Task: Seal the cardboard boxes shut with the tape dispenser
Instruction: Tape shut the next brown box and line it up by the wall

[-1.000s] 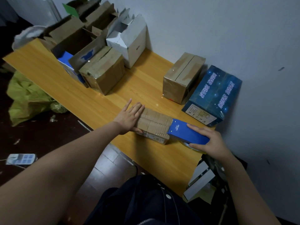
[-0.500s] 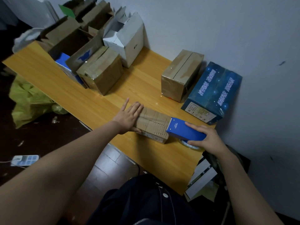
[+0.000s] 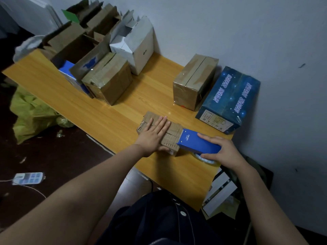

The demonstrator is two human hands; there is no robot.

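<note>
Left hand (image 3: 154, 137) flat, fingers straight, on box (image 3: 174, 134) — right hand (image 3: 224, 152) grips blue "deli" dispenser (image 3: 196, 143).

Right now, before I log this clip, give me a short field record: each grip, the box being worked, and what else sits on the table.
left grip: flat, fingers straight, pressing on small cardboard box
right grip: holding blue tape dispenser
dispenser position: front edge at the box's right end
table: wooden, against the wall
other boxes: taped brown box, dark blue printed box, open white box
</note>
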